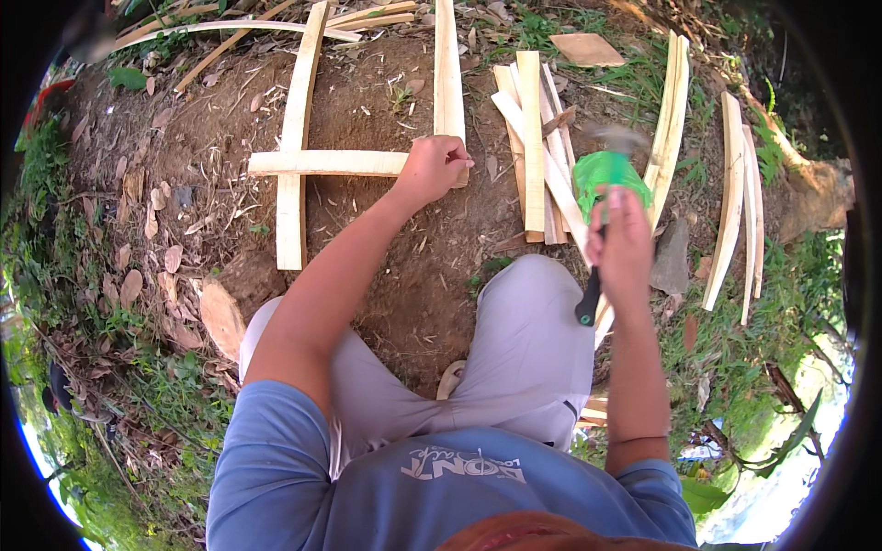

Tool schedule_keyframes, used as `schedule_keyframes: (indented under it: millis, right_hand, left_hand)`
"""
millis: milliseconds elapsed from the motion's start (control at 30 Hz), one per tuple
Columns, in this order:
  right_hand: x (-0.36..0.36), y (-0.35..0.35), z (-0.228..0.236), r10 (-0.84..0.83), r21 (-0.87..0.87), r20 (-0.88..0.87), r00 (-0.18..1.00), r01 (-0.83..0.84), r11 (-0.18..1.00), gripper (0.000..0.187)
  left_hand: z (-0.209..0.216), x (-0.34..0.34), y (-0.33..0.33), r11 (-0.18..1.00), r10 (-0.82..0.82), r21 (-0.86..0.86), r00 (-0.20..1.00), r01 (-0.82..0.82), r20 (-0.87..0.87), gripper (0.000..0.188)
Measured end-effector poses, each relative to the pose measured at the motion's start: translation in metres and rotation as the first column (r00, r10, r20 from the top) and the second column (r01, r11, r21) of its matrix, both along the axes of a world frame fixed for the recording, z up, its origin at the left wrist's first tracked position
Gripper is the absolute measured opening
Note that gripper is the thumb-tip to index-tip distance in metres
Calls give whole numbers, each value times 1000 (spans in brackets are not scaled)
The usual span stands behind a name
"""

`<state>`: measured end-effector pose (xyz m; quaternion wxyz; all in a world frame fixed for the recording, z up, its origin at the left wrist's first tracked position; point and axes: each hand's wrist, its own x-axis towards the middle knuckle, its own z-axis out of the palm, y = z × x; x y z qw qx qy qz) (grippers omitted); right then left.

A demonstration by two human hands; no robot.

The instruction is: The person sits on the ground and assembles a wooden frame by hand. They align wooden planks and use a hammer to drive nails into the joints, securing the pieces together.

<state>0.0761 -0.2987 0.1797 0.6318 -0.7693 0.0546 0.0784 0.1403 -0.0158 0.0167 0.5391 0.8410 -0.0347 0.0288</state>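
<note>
Two pale wooden slats, the left upright (pixel 294 119) and the right upright (pixel 447 73), lie on the soil pointing away from me. A wooden crosspiece (pixel 344 163) lies over the left one and reaches toward the lower end of the right one. At that right-hand corner my left hand (pixel 436 170) rests with thumb and fingers pinched; anything between the fingertips is too small to make out. My right hand (pixel 625 243) is closed round a hammer (pixel 589 301) with a dark handle. Its raised head is blurred by motion, above a green plastic bag (pixel 593 174).
Several loose slats (pixel 530 138) lie piled right of the frame. More long slats (pixel 669 119) and slats farther right (pixel 729 202) lie on grass. A flat board piece (pixel 588 50) sits at the back. A cut log (pixel 220 315) stands by my left knee, and a grey stone (pixel 672 257) lies beyond my right forearm.
</note>
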Motion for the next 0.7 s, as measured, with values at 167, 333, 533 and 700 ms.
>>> schedule_keyframes:
  millis: [167,333,533,700]
  right_hand:
    - [-16,45,-58,259,-194,25,966,-249,949,28]
    - [-4,67,-55,462,-654,167,871,-253,713,34]
    - [-8,77,-61,429,-682,198,882,-191,706,30]
    - [-5,75,-62,417,-683,182,891,-190,705,28]
  left_hand:
    - [-6,6,-9,999,-39,-32,999,40,14,19]
    - [-11,3,-1,998,-55,24,979,52,195,14]
    - [-8,6,-3,997,-41,-68,997,36,-73,10]
    - [-3,5,-7,998,-40,-42,995,36,-95,12]
